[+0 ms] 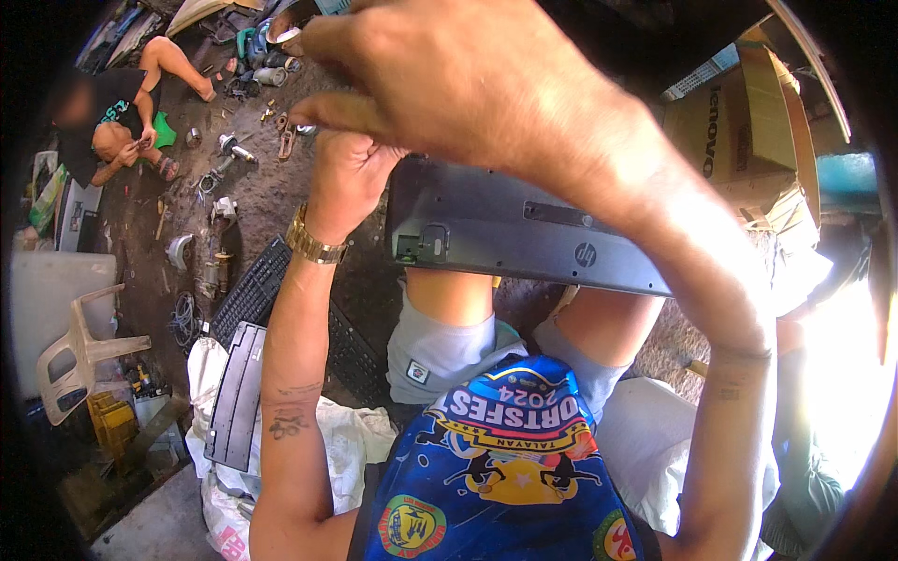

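A black keyboard (500, 245) lies face down across my knees, its underside showing, with a small uncovered compartment (409, 247) at its left end. Next to its far left corner is my left hand (351, 182), a gold watch (315, 239) on the wrist; the fingers are closed, and what they hold is hidden. My right hand (421, 79) reaches across above the keyboard from the right. Its fingers are curled over just beyond the left hand, slightly blurred, and anything within them is out of sight. The right forearm covers part of the keyboard's right side.
More keyboards (251, 292) lean on the ground at left, one grey keyboard (236, 397) on a white sack (351, 435). Metal parts (224, 210) litter the dirt floor. A co-worker (122, 131) sits at far left, above a plastic chair (89, 351). A cardboard box (734, 131) stands right.
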A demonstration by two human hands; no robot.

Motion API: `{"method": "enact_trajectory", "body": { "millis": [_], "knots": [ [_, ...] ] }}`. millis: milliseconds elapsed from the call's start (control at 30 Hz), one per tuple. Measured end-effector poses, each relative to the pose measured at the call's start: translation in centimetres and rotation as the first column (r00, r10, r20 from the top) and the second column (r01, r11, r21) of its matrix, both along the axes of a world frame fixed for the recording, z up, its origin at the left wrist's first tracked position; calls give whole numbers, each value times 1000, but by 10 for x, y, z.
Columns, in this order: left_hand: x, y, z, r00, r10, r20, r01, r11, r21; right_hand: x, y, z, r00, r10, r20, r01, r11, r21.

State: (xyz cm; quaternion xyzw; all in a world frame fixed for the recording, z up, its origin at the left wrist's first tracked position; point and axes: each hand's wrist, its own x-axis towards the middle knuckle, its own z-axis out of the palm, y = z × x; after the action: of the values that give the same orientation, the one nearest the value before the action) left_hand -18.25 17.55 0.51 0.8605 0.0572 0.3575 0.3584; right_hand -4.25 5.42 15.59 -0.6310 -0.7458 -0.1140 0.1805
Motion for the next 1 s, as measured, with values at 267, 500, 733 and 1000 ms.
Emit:
{"method": "enact_trajectory", "body": {
  "millis": [267,500,733,1000],
  "knots": [
    [13,-2,-8,996,-77,51,88,959,-268,15,-2,14,981,38,189,1,980,-201],
    [2,6,-21,994,-50,-98,22,963,-267,24,21,10,980,126,156,-53,913,-405],
    [3,-1,-15,975,-60,-212,2,965,-263,30,49,-11,988,146,42,-105,856,-507],
    [8,-7,-10,991,-105,-85,64,918,-392,24,71,-16,987,150,-64,-162,849,-503]
  ]
}}
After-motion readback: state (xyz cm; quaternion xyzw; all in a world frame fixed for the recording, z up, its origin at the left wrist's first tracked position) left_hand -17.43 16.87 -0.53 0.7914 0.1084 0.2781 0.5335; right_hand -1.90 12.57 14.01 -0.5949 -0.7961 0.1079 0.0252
